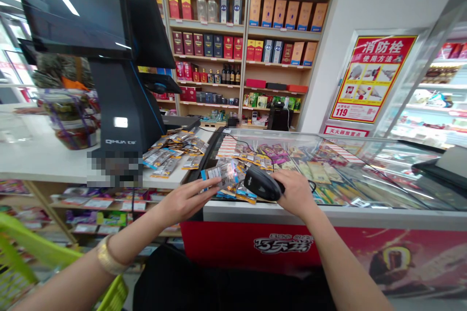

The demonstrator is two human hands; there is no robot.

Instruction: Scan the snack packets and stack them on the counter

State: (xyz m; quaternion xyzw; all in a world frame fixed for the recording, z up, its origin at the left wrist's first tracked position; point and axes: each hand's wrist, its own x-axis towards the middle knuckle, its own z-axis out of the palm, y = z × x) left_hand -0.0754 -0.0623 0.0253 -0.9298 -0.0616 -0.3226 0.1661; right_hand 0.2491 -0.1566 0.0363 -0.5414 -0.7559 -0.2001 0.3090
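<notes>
My right hand [295, 189] is wrapped round the handle of a black barcode scanner [263, 183], its head pointing left over the freezer's glass top. In my left hand [191, 198] is a small snack packet [225, 173] with a blue edge, held by the fingers just left of the scanner's head. Under the packet and scanner, more snack packets [251, 196] lie on the freezer top. Left of these, a heap of similar packets [175, 150] with orange and blue edges spreads over the white counter [36, 158].
A point-of-sale terminal [120, 102] stands on the counter beside jars [71, 121] tied with purple strips. The glass-topped freezer [328, 216] runs to the right. At lower left is a green shopping basket [22, 252]. Shelves [246, 29] with boxes and bottles line the back wall.
</notes>
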